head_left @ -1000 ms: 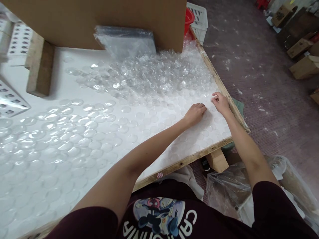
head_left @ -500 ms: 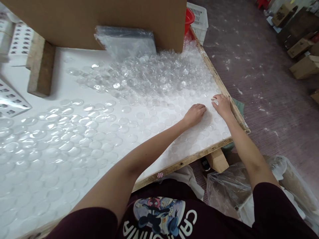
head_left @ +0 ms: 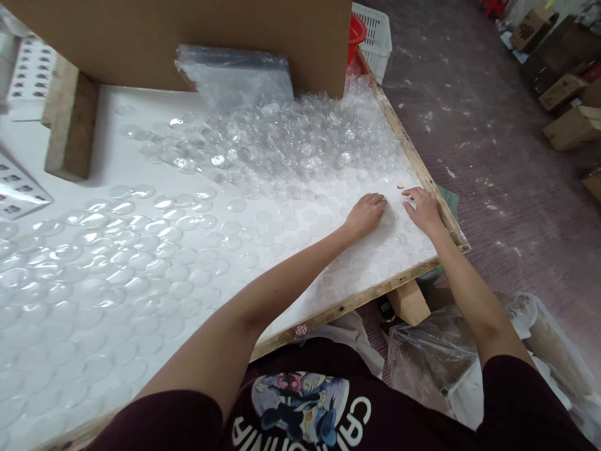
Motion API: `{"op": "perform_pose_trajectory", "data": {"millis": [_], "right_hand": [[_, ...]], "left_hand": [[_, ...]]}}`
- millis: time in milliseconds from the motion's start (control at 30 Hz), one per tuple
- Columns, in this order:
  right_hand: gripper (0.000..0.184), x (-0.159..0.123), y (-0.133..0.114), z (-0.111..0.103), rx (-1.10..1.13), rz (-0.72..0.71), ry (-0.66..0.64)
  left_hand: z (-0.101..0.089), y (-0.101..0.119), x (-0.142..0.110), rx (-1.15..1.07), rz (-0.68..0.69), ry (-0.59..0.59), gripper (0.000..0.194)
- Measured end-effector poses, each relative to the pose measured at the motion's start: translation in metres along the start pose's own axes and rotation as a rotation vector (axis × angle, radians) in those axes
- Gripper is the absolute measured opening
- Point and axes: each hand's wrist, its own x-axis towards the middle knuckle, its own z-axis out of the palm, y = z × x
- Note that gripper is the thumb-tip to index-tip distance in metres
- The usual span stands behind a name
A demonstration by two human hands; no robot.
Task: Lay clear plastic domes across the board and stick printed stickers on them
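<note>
My left hand (head_left: 367, 214) rests palm down on the white board, its fingers stretched to the right among thin clear discs (head_left: 347, 250). Beside it, close to the wooden edge, is my right hand (head_left: 424, 210), thumb and index finger apart and nothing visible between them. A small brownish scrap (head_left: 400, 186) lies on the white surface just beyond the right fingertips. Clear domed round pieces (head_left: 136, 260) spread in rows over the left part of the board. Farther back sits a dense heap of similar clear pieces (head_left: 291, 141). Whatever lies under my left palm is hidden.
A wooden rim (head_left: 399, 131) borders the board. At the back stand a cardboard panel (head_left: 141, 44) and a plastic-wrapped pack (head_left: 244, 75). A wooden block (head_left: 75, 125) and printed sheets (head_left: 19, 188) are on the left. A plastic-lined box (head_left: 436, 357) sits below, right.
My right hand has drawn slightly back toward me and its fingers have parted. The brownish scrap now lies apart from the fingertips. My left hand has barely moved.
</note>
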Motion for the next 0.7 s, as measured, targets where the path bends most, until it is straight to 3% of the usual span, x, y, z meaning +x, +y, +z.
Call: {"op": "perform_pose_trajectory", "data": {"millis": [200, 467, 700], "right_hand": [[0.024, -0.006, 0.006, -0.006, 0.167, 0.046, -0.005], [0.024, -0.011, 0.021, -0.015, 0.159, 0.117, 0.126], [0.02, -0.041, 0.023, -0.023, 0.103, 0.053, 0.018]], "left_hand": [[0.0, -0.003, 0.003, 0.0, -0.027, -0.007, 0.035], [-0.005, 0.009, -0.009, -0.069, 0.019, -0.055, 0.033], [-0.008, 0.006, -0.006, -0.072, 0.024, -0.089, 0.031]]}}
